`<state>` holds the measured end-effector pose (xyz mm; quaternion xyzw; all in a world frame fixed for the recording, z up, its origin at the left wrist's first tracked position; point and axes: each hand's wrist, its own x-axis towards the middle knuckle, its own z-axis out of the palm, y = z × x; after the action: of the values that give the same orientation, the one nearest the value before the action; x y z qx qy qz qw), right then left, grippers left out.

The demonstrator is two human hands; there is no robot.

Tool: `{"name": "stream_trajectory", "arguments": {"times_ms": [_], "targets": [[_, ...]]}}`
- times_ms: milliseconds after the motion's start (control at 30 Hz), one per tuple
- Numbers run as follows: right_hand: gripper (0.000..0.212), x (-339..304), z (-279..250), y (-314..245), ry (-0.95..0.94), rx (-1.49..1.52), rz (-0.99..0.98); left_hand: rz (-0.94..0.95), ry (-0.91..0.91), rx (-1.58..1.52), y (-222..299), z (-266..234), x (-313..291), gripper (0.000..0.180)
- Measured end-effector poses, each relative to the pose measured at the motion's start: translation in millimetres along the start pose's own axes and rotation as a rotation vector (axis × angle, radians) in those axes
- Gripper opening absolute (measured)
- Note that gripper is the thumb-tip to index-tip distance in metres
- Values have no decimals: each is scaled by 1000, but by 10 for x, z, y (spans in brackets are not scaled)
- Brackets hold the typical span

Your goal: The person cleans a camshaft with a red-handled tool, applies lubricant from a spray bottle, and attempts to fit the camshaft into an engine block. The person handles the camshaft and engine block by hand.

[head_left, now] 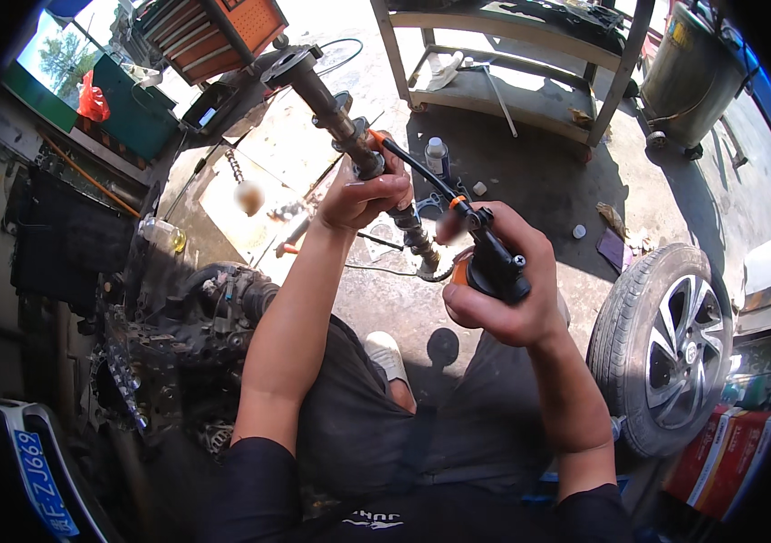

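My left hand [360, 195] is closed around the middle of a long metal crankshaft [320, 98], which slants in the air from upper left to lower right. Its flanged end points away from me, and its lower end hangs between my forearms. In my right hand [526, 281] is a black air blow gun [492, 261] with orange parts, the fingers wrapped about its body. The gun's long nozzle reaches up and left, its orange tip beside the crankshaft close to my left fingers. Whether the tip touches the metal I cannot tell.
A car wheel [612, 353] stands at right, near red boxes [720, 457]. Greasy engine parts [195, 330] sit at left. Ahead are a metal workbench [494, 90], an orange tool cabinet [213, 41], a grey drum [689, 77] and a small bottle [437, 158] on the floor.
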<state>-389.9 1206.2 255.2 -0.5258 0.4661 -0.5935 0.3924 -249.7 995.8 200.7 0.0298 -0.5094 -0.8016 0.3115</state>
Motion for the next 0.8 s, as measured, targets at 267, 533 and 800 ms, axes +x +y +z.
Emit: {"name": "stream_trajectory", "arguments": {"times_ms": [267,533,800], "targets": [[39,9,53,-51,-13,-82,-61,9,43,24,58,-72,-27,34],[44,35,185,6,7,28,-75,14,20,15,205,-150,-131,34],[49,279,-54,709,201,-327,-204,91,57,43,525,-73,-487,31]]}}
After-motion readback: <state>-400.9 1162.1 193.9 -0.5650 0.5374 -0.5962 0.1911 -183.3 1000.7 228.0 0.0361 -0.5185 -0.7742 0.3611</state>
